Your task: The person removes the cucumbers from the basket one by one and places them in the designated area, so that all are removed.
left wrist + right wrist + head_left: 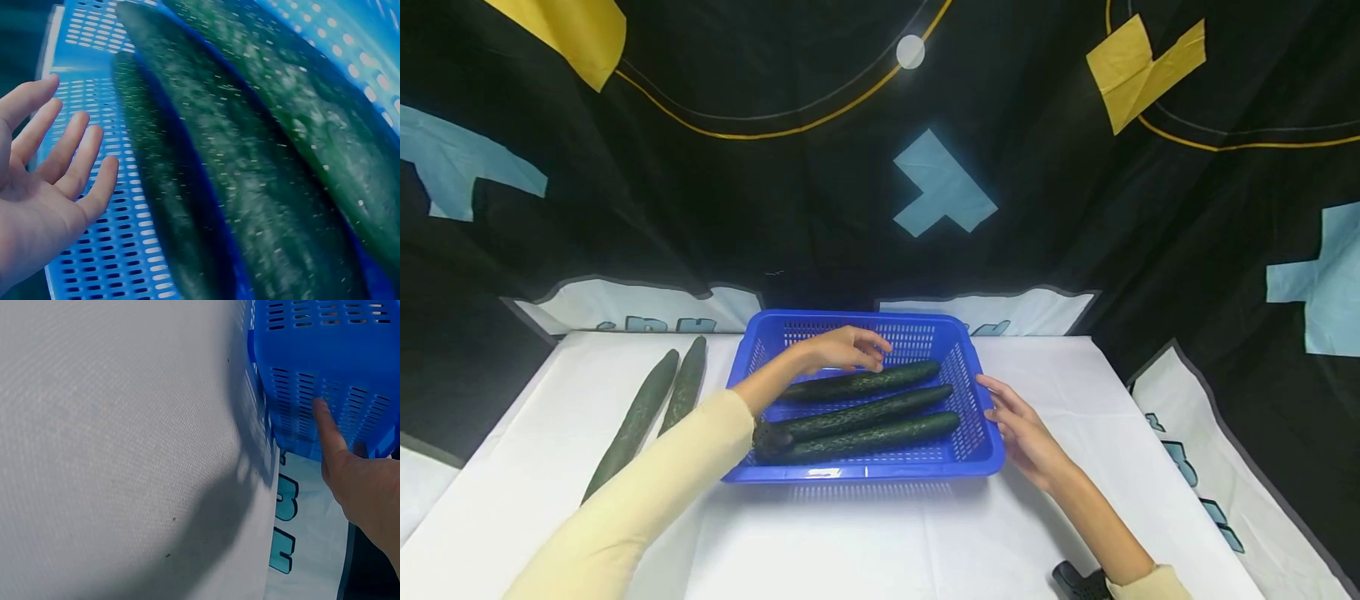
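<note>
A blue plastic basket with slotted walls holds three dark green cucumbers lying side by side. Over the basket's back part hovers my left hand, its fingers loosely bent and holding nothing. In the left wrist view, that hand is spread beside the cucumbers, with a gap between them. My right hand is at the basket's right side, fingertips against the rim. The right wrist view has this hand with a straight finger along the slotted outer wall.
Two more cucumbers lie on the white table left of the basket, partly behind my left sleeve. A black cloth with blue and yellow shapes hangs behind the table. A black device sits at my right wrist.
</note>
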Demonstrator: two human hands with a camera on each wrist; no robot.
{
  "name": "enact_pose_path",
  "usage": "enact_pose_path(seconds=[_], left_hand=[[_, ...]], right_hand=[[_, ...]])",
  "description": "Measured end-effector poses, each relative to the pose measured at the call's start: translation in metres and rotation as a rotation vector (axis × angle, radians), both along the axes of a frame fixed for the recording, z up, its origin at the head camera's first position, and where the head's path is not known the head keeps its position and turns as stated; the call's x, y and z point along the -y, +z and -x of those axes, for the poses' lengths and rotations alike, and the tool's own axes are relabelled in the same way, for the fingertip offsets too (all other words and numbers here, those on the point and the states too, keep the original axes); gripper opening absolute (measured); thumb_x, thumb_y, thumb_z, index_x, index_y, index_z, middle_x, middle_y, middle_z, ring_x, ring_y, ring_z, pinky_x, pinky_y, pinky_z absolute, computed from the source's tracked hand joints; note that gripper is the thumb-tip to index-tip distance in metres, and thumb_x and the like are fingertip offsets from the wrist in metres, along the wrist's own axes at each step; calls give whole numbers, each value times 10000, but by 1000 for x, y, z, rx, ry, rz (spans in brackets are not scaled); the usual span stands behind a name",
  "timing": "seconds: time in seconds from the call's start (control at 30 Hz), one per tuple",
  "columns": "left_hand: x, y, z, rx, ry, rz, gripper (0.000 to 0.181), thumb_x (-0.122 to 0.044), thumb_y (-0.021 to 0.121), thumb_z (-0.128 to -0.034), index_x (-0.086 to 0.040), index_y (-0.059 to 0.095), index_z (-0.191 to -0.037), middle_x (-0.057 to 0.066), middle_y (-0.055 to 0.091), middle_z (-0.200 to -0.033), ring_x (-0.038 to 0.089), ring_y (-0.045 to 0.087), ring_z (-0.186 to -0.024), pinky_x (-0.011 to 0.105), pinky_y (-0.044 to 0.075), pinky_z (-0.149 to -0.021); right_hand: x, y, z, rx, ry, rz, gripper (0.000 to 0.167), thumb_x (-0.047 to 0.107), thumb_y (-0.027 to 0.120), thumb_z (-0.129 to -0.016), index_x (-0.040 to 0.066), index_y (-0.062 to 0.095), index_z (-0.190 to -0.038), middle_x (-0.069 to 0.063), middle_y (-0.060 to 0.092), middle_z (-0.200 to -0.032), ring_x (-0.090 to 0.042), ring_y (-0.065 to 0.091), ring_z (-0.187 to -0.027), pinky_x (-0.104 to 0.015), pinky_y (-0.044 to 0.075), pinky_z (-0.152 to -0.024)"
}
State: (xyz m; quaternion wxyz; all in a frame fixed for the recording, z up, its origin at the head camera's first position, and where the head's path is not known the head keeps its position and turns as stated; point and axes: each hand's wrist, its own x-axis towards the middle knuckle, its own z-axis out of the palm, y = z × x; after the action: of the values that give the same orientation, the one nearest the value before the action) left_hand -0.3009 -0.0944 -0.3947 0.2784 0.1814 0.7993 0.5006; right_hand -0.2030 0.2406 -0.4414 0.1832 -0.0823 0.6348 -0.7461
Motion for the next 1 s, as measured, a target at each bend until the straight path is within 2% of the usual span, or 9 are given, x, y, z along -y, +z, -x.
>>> enact_pose_path(seconds=[0.13, 0.33, 0.6, 0.77, 1.0], left_hand=[[-2, -11, 3, -9, -31, 7, 482, -70, 664, -931, 20, 533, -1386, 203, 590, -1331, 309, 552, -1236, 516, 362, -1098], [-3, -16, 3, -61, -60, 78, 466, -72, 663, -931, -6, 551, -1378, 159, 594, -1304, 293, 531, -1247, 449, 396, -1085], [-5, -28, 9, -36, -24, 149, 534, 12, 683, -874, -62, 567, -1391, 200, 538, -1372, 347, 459, -1325, 502, 382, -1086], [-7, -29, 9, -34, -19, 197, 566, 26, 699, -849, -120, 590, -1385, 209, 491, -1414, 365, 422, -1358, 548, 352, -1095], [-9, -29, 7, -4, -9, 194, 607, 86, 673, -839, -154, 590, -1390, 210, 390, -1512, 372, 369, -1394, 584, 312, -1106]], right_hand=[[1, 1, -1, 3, -9, 2, 611, 44, 476, -988, 106, 272, -1561, -195, 300, -1546, -211, 604, -1090, -344, 548, -853], [2, 1, -2, -5, -4, 3, 605, 56, 493, -985, 114, 293, -1553, -192, 306, -1547, -209, 602, -1098, -340, 546, -854], [3, 1, -1, -9, -7, 11, 572, 40, 481, -988, 123, 329, -1533, -181, 334, -1527, -212, 609, -1096, -341, 547, -853], [2, 1, -1, 0, -11, 3, 618, 41, 486, -978, 85, 271, -1556, -221, 291, -1551, -215, 610, -1088, -347, 547, -852], [2, 2, -1, -5, -13, 13, 604, 32, 485, -981, 70, 282, -1549, -212, 326, -1530, -213, 620, -1068, -344, 550, -845]])
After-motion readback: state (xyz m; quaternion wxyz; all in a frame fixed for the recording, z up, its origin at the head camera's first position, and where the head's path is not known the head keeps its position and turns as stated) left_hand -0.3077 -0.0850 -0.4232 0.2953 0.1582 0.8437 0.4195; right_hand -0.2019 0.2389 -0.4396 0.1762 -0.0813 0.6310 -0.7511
